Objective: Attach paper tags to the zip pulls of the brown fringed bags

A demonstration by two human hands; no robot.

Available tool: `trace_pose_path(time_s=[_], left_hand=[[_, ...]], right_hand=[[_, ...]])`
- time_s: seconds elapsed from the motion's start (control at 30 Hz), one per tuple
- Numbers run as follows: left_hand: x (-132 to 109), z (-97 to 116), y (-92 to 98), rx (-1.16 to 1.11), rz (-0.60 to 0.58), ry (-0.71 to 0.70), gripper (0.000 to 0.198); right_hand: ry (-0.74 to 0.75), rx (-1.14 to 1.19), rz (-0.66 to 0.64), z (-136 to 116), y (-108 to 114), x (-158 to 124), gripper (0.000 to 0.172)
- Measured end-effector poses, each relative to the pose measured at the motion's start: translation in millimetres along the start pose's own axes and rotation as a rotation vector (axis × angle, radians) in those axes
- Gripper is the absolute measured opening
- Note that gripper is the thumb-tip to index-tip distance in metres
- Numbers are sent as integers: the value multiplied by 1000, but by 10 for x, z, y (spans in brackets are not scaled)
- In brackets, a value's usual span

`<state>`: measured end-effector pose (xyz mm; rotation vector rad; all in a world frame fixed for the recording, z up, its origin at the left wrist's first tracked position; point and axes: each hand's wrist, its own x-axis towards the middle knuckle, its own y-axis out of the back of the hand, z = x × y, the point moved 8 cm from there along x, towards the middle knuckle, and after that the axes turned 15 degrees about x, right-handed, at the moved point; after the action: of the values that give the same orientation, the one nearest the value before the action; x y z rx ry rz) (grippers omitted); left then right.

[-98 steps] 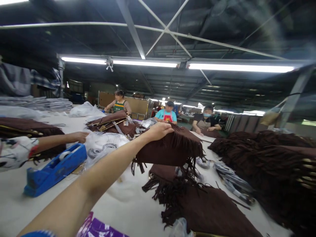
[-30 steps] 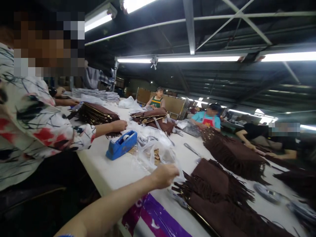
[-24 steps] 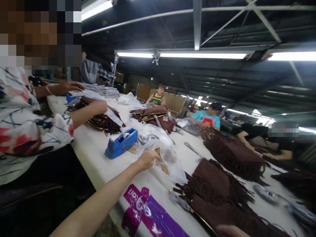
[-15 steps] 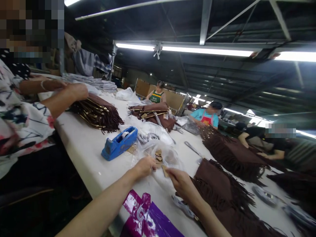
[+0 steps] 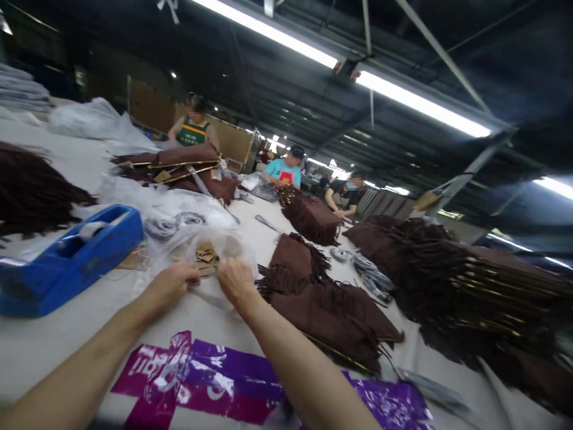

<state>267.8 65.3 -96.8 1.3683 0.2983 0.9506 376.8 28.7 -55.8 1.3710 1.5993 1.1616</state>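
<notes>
Both my hands meet at a clear plastic bag (image 5: 197, 248) lying on the white table (image 5: 58, 340). My left hand (image 5: 172, 285) is closed in a pinch on the bag's near edge. My right hand (image 5: 235, 279) is also closed, gripping the bag beside it. Inside the bag lie several small brown card tags (image 5: 205, 254). Just right of my right hand rests a brown fringed suede bag (image 5: 326, 310).
A blue tape dispenser (image 5: 67, 257) stands at the left. A purple and white plastic bag (image 5: 210, 382) lies under my forearms. Stacks of brown fringed bags (image 5: 470, 280) fill the right side. Three other people work at the far end of the table.
The view swung right and down, losing the co-worker at the left. My right hand came in and joined my left hand on the clear plastic bag.
</notes>
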Motion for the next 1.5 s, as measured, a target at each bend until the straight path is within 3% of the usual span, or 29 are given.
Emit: trace_pose_path(time_s=[0.13,0.27,0.37,0.47,0.53,0.67,0.77,0.83,0.93,1.03,1.13,1.37,1.5], left_hand=[[-13,3,10,30,8,13,31],[-56,93,118,80,40,22,28],[-59,227,393,101,223,34,28],[-33,549,645,-137,380,73,25],[59,938,612,-423,293,89,24],[248,2188,203,-975,-186,-5,49],[257,3020,-99,-1248,-496,-50,47],[182,3386,-303,-1378,-725,4,60],[46,3677,-511,-1479,-959,147,68],[17,3827,-593,-1464,-971,172,42],[47,3974,-665,-1374,-927,105,21],[183,4173,-829,-1037,-815,-30,31],[143,4407,-757,-642,-714,-263,23]], right_hand=[[-113,292,274,273,447,-292,24],[-166,707,338,701,745,-677,28],[-166,935,348,1004,924,-1008,22],[-176,1208,362,1215,1021,-1408,22],[-167,1266,376,1282,1076,-1665,27],[-145,1120,429,1370,1230,-2119,28],[-163,1066,448,1499,1326,-2446,25],[-196,1042,490,1642,1395,-2691,23],[-248,1016,562,1875,1474,-3084,22],[-294,1014,595,2078,1473,-3445,23],[-323,1006,635,2258,1433,-3759,23],[-406,889,685,2675,1275,-4463,23],[-455,596,712,2704,1246,-4832,19]])
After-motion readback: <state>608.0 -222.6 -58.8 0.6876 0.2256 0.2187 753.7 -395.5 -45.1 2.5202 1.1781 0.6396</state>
